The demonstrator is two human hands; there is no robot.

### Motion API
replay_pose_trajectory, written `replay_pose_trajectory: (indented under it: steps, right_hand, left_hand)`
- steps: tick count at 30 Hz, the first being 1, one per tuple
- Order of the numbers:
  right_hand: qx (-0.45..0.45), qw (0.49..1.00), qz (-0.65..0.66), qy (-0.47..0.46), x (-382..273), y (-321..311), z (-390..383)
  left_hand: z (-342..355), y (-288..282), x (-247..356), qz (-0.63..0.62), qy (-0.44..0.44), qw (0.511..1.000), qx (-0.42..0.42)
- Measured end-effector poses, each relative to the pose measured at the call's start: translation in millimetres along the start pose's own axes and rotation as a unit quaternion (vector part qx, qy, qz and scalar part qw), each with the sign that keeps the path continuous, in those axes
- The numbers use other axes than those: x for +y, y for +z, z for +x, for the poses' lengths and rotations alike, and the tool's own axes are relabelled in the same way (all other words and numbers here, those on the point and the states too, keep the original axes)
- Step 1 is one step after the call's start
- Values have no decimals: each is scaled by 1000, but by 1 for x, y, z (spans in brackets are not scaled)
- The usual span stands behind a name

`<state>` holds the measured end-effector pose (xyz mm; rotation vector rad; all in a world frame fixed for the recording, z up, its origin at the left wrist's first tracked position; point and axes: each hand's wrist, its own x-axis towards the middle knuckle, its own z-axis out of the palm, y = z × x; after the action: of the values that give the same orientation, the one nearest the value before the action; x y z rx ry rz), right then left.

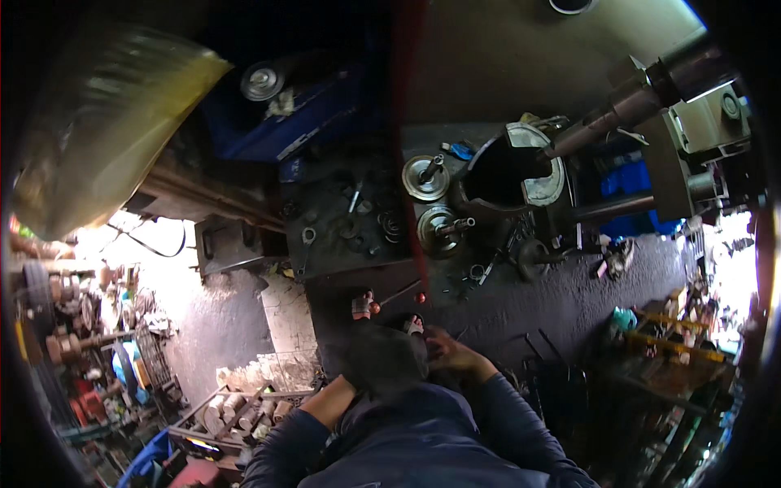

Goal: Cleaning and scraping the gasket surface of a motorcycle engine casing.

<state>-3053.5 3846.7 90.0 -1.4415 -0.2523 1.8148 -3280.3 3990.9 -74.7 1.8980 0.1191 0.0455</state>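
Close in front of my body is a dark grey, cloth-like thing (376,356), blurred, so its exact kind is unclear. My left hand (350,385) reaches its lower left side, and the fingers are hidden by it. At its right edge is my right hand (446,351), fingers bent toward the dark thing and smeared. Whether they grip it or only touch it does not show. Beyond my hands are a bar lever with a red ball knob (375,308) and another red knob (421,298), close to my feet.
Ahead, a dark workbench (325,244) carries small metal parts and a wrench-like tool (356,196). Two round shafted metal discs (425,177) lie beside a large open metal housing (488,175). A machine spindle (618,114) projects from the right. Crowded shelves (98,342) and a crate of cylinders (244,415) stand left.
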Motion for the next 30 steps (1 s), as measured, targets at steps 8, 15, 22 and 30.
replay_pose_trajectory:
  steps: [8,15,22,30]
  right_hand:
    - [268,853,-372,-251,29,73,20]
    - [441,813,-362,-114,74,92,6]
    - [596,693,-404,-30,222,61,22]
    - [551,758,123,-325,304,-5,-5]
  left_hand:
    - [93,-42,75,250,234,939,28]
    - [125,-17,101,216,329,919,-4]
    - [158,56,150,225,342,908,-86]
    - [199,144,188,302,295,901,-101]
